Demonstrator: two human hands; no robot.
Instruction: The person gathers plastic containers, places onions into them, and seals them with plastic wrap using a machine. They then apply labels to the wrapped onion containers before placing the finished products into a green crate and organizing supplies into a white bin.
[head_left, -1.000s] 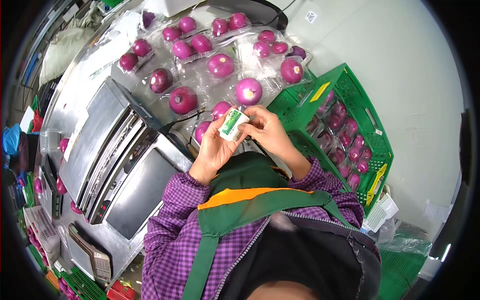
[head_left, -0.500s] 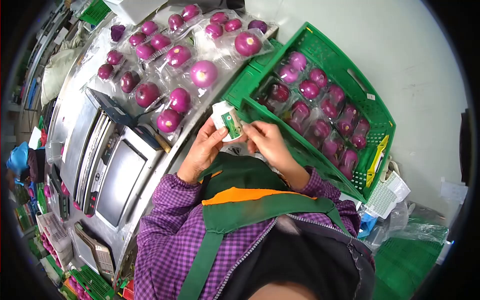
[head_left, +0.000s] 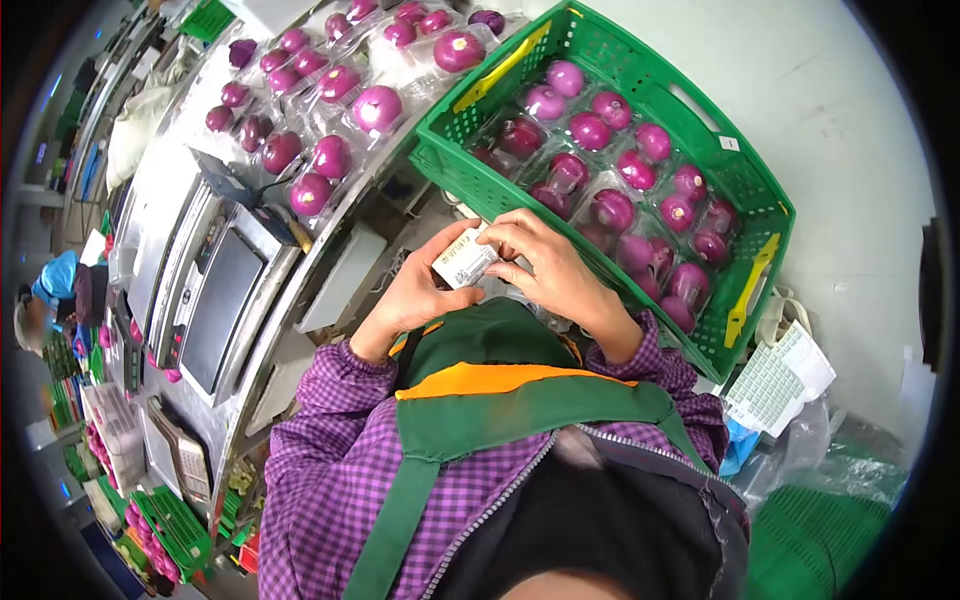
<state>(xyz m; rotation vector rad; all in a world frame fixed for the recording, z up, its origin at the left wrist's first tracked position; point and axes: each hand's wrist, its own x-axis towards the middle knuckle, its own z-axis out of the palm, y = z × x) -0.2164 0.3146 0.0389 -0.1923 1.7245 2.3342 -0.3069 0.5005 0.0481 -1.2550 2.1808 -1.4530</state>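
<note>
Between my two hands is a small white printed pack (head_left: 466, 260) with dark lettering and a block of fine print on the face toward me. My left hand (head_left: 412, 292) grips its left and lower side, with the thumb along the bottom edge. From the right, the curled fingers of my right hand (head_left: 553, 268) close on its upper right corner. Both hands are in front of my green apron (head_left: 490, 335). Just beyond my right hand is a green crate (head_left: 735, 345) holding wrapped purple onions (head_left: 615, 210).
A metal table (head_left: 345, 215) at the left carries plastic-wrapped purple onions (head_left: 377, 108) and a scale (head_left: 225, 310). A second green crate (head_left: 825, 540) with clear plastic is at lower right. Farther left, a person in a blue head covering (head_left: 58, 278) is at another work area.
The pack has turned, so its green printed side has given way to a face with lettering. My right hand has moved up onto it. The crate's near-table end now shows a yellow handle.
</note>
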